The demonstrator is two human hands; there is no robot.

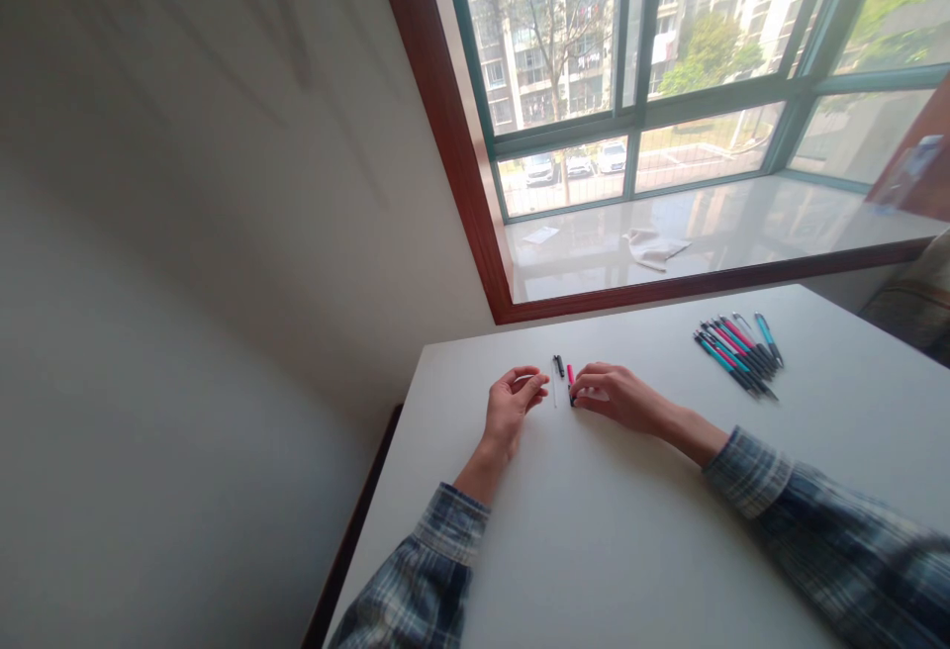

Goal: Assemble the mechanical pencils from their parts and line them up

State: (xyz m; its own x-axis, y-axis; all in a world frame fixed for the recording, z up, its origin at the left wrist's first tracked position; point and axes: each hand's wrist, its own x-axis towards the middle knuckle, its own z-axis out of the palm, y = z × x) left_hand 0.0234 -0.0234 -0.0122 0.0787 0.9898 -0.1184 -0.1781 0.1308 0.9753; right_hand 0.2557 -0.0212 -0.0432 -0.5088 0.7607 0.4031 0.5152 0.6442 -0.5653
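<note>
My left hand [511, 407] is raised just over the white table with thumb and fingertips pinched together; whatever is between them is too small to make out. Beside it lies a thin, pale pen refill [554, 393]. A short black pen part [559, 366] rests just beyond the refill. To the right, a pink and black pen barrel [570, 371] lies on the tabletop. The fingertips of my right hand [615, 398] close on the black end of this barrel and partly cover it.
Several pens [734, 352] in blue, pink and black lie in a group at the table's [594, 530] right back. Behind the table, a window sill [727, 233] holds a crumpled white cloth [654, 248] and a paper [541, 234]. A wall [259, 332] stands left.
</note>
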